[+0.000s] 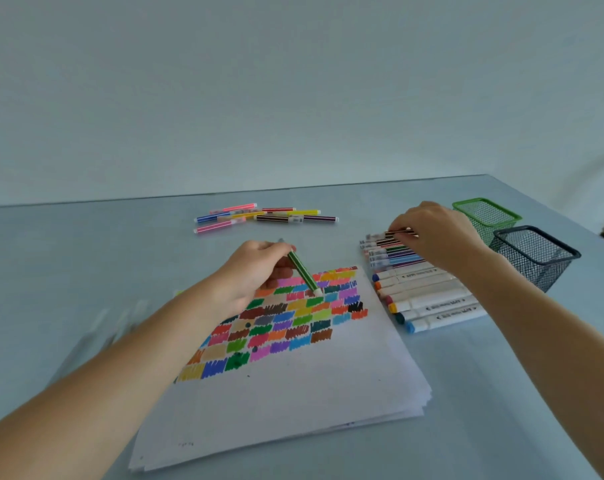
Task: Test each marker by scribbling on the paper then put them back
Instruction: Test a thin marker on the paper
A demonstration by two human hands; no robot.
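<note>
Blurred shapes lie near left. Left hand (255, 271) grips a green striped marker (302, 270) over the scribbled white paper (293, 375); right hand (435, 233) pinches a dark striped marker (388, 234).

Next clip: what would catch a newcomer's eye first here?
First, the paper in the middle, its upper half packed with bright scribble patches. Over them the left hand holds a green marker, white end down. To the right, the right hand picks at a marker row, beside two mesh baskets; loose markers lie at the far edge.
</note>
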